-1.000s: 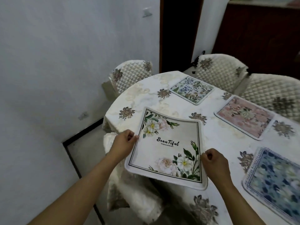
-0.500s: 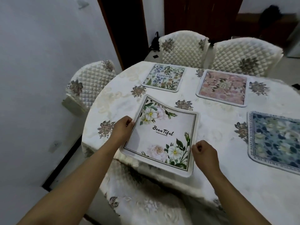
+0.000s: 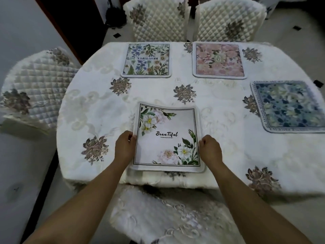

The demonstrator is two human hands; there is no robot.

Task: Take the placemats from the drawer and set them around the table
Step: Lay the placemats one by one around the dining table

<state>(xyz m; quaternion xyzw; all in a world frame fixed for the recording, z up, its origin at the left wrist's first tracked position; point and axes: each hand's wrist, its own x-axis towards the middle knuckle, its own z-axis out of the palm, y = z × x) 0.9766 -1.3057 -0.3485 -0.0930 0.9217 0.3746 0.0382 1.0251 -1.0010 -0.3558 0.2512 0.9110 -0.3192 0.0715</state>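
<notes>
A white placemat with flowers and the word "Beautiful" lies at the near edge of the table, its far edge slightly curled. My left hand pinches its left edge. My right hand pinches its right edge. Three other placemats lie flat on the white cloth: a blue-and-green floral placemat at the far left, a pink placemat at the far right, and a dark blue placemat on the right side.
Quilted cream chairs stand around the table: two chairs at the far side, one chair at the left, and a chair seat right below my arms. A grey wall runs along the left.
My view has swung round to face the table squarely. The white placemat has come down from a tilted hold over the table's corner to lie near the front edge, both hands still on it.
</notes>
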